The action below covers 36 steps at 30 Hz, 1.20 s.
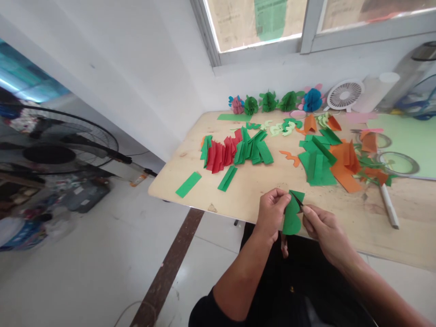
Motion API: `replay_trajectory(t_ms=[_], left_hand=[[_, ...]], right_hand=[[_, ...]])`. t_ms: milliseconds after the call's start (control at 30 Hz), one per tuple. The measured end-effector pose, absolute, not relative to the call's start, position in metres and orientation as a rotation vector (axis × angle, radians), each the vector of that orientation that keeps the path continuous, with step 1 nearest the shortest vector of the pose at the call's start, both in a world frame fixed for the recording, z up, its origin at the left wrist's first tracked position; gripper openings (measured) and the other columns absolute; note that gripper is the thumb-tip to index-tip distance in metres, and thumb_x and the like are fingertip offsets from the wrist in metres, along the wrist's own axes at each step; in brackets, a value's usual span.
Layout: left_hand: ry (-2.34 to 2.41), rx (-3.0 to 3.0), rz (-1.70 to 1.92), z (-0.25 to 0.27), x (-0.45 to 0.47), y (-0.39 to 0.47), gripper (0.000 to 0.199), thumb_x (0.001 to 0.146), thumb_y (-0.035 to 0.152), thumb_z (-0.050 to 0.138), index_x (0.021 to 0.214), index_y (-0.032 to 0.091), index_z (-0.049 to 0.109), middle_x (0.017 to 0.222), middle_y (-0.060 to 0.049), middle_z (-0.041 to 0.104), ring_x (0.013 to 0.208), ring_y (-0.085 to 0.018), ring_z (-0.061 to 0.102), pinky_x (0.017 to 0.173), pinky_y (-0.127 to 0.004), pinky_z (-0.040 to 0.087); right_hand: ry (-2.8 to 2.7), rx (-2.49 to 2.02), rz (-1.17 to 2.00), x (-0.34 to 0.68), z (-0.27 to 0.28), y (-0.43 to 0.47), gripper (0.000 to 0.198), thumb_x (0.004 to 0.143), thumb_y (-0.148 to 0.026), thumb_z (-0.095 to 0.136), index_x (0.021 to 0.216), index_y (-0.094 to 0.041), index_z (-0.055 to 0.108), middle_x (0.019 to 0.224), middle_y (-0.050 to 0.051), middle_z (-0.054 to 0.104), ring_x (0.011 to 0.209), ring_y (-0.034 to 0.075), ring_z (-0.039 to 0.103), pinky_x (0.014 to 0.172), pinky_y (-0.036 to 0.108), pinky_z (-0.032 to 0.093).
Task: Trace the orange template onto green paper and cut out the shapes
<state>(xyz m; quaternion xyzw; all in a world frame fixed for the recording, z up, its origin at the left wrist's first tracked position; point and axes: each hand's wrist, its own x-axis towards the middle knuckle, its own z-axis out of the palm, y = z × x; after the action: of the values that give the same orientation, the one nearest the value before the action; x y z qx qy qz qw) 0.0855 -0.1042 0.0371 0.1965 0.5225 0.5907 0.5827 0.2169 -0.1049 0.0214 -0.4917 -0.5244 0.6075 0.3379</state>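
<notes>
Between my two hands is a folded piece of green paper (291,219) with a scalloped right edge, held over the front edge of the table. My left hand (271,210) pinches its upper left side. In my right hand (320,223) is a pair of scissors (298,200), its dark blades lying across the paper near the top. My fingers hide the scissors' handles. Closest on the table are a folded green strip (227,178), a flat green strip (188,184) and a wavy orange cutout (290,157).
Folded red papers (215,156) and green papers (254,147) stand left of centre. More green sheets (316,163) and orange sheets (345,165) lie to the right, near tape rolls (399,163) and a white stick (389,206). Paper figures (269,101) and a small fan (345,95) line the wall.
</notes>
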Motion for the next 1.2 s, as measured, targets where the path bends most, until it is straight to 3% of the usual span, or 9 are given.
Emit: replay_trajectory(t_ms=[500, 733, 933, 1100, 1200], left_hand=[[1.211, 0.451, 1.373, 0.034, 0.084, -0.103, 0.024, 0.059, 0.033, 0.075, 0.058, 0.015, 0.058, 0.051, 0.003, 0.052, 0.048, -0.008, 0.045, 0.049, -0.021, 0.034], [1.234, 0.376, 1.499, 0.032, 0.080, -0.100, 0.027, 0.060, 0.035, 0.077, 0.063, 0.015, 0.060, 0.055, 0.003, 0.054, 0.050, -0.008, 0.047, 0.051, -0.020, 0.037], [1.231, 0.244, 1.652, 0.035, 0.079, -0.098, 0.035, 0.061, 0.044, 0.077, 0.070, 0.017, 0.056, 0.061, 0.004, 0.056, 0.053, -0.007, 0.051, 0.054, -0.020, 0.039], [1.160, 0.143, 1.728, 0.037, 0.084, -0.102, 0.037, 0.060, 0.044, 0.078, 0.072, 0.018, 0.055, 0.062, 0.003, 0.058, 0.056, -0.010, 0.057, 0.055, -0.021, 0.041], [1.144, 0.142, 1.743, 0.037, 0.084, -0.106, 0.035, 0.060, 0.040, 0.079, 0.073, 0.017, 0.055, 0.064, 0.004, 0.058, 0.057, -0.010, 0.057, 0.057, -0.022, 0.042]], right_hand=[[-1.361, -1.296, 1.573, 0.216, 0.020, -0.101, 0.053, 0.082, -0.064, 0.055, 0.055, -0.022, 0.039, 0.050, -0.007, 0.029, 0.045, 0.009, 0.021, 0.042, 0.025, 0.017], [-1.164, -1.294, 1.628, 0.222, 0.019, -0.097, 0.042, 0.082, -0.059, 0.058, 0.084, -0.017, 0.059, 0.053, -0.008, 0.033, 0.044, 0.009, 0.022, 0.042, 0.025, 0.013], [-1.169, -1.278, 1.628, 0.221, 0.016, -0.107, 0.040, 0.080, -0.055, 0.062, 0.091, -0.017, 0.064, 0.051, -0.008, 0.033, 0.043, 0.009, 0.024, 0.042, 0.024, 0.017], [-1.251, -1.324, 1.559, 0.211, 0.013, -0.112, 0.032, 0.073, -0.049, 0.071, 0.083, -0.019, 0.066, 0.062, -0.001, 0.056, 0.052, 0.014, 0.044, 0.048, 0.026, 0.033], [-1.223, -1.322, 1.564, 0.207, 0.014, -0.110, 0.027, 0.072, -0.045, 0.072, 0.075, -0.019, 0.064, 0.055, -0.003, 0.049, 0.048, 0.012, 0.040, 0.044, 0.024, 0.030]])
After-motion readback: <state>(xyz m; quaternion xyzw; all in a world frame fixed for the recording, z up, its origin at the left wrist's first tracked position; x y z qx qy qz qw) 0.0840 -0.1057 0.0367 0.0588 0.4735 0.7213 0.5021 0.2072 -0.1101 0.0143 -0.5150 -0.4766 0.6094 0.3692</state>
